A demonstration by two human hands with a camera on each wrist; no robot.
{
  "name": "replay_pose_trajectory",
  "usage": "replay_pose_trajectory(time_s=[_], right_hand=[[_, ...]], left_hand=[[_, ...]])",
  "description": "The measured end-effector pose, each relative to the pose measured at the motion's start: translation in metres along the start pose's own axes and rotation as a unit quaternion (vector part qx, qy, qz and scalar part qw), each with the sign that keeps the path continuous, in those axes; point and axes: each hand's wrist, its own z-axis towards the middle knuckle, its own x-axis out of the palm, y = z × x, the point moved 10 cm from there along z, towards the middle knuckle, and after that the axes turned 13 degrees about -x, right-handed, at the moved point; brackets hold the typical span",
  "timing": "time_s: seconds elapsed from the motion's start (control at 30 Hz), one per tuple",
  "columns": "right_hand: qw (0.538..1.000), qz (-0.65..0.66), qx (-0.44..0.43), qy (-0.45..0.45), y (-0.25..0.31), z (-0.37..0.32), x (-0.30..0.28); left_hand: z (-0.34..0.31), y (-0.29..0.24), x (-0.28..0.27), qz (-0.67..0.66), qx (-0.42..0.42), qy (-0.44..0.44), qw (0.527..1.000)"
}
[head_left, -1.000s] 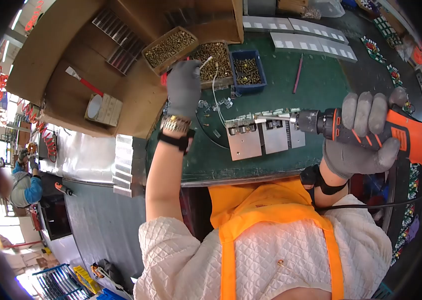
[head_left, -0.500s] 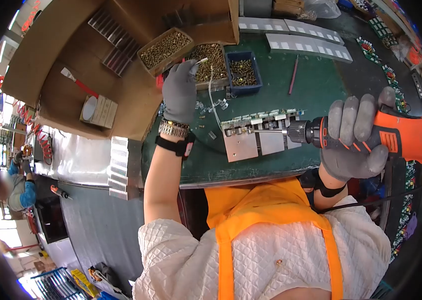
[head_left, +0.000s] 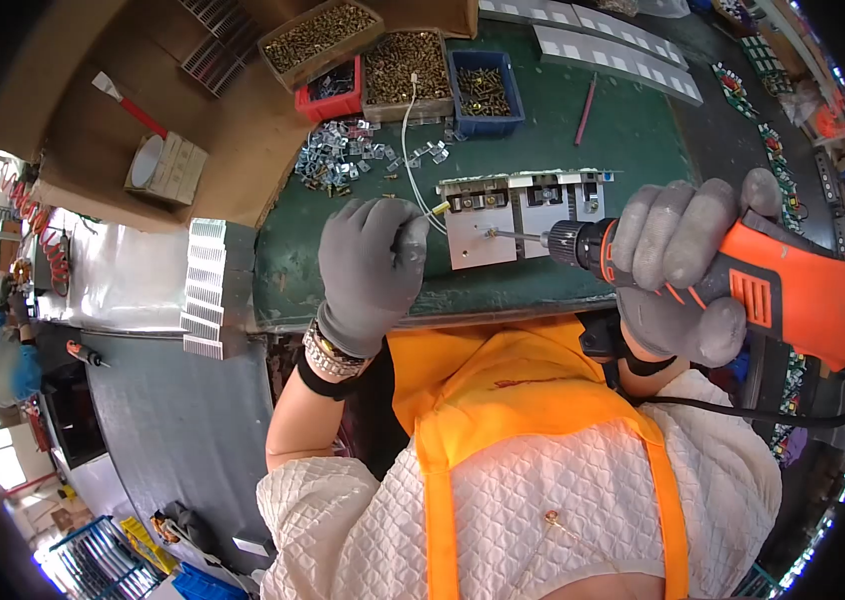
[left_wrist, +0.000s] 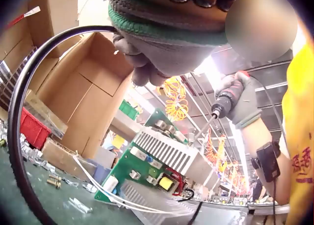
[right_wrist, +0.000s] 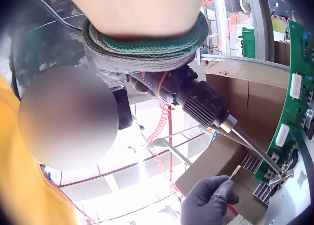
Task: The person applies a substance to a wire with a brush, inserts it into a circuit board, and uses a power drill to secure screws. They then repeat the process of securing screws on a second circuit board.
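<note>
Gripping: right hand (head_left: 685, 248), orange-black drill (head_left: 788, 285) | Pinching: left hand (head_left: 373, 270), small brass-coloured screw (right_wrist: 236, 172)

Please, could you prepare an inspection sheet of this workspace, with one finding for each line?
Surface: green bench, carrying the work and bins.
Board: along the far edge of the metal plates.
Drill: bit tip over a plate in the head view; firm contact cannot be told.
Blue bin: holds brass screws.
Clutter: loose metal clips near the red bin; pencil lying apart.
Left hand: pinches a small brass-tipped piece.
Right hand: grips the drill.
Cables: white wire across the bench; black cord below the drill.
Surroundings: cardboard and another person at picture left.
</note>
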Motion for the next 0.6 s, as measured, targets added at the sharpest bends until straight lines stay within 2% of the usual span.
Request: replay_pose_trajectory(time_s=[0.03, 0.07, 0.1, 0.13, 0.2, 0.3, 0.53, 0.6], right_hand=[[1.0, -0.009, 0.004, -0.008, -0.001, -0.001, 0.002], [1.0, -0.017, 0.008, -0.016, -0.002, 0.0, 0.004], [1.0, -0.017, 0.011, -0.012, -0.003, -0.001, 0.006], [1.0, -0.021, 0.01, -0.009, -0.004, -0.001, 0.007], [1.0, -0.005, 0.001, 0.007, -0.008, -0.002, 0.012], [1.0, -0.015, -0.004, 0.021, -0.01, -0.002, 0.017], [0.999, -0.029, 0.0, 0.03, -0.013, 0.0, 0.023], [0.999, -0.038, 0.006, 0.008, -0.012, -0.002, 0.024]], left_hand=[[-0.002, 0.001, 0.0, -0.003, -0.002, 0.0, 1.0], [-0.002, 0.016, 0.016, -0.066, -0.088, 0.095, 0.989], [-0.006, 0.027, 0.031, -0.128, -0.172, 0.188, 0.959], [-0.003, 0.026, 0.027, -0.132, -0.174, 0.185, 0.958], [-0.011, 0.036, 0.053, -0.171, -0.288, 0.352, 0.874], [-0.001, 0.041, 0.058, -0.174, -0.243, 0.343, 0.89], [-0.003, 0.05, 0.065, -0.172, -0.246, 0.355, 0.885], [-0.004, 0.045, 0.067, -0.181, -0.217, 0.365, 0.887]])
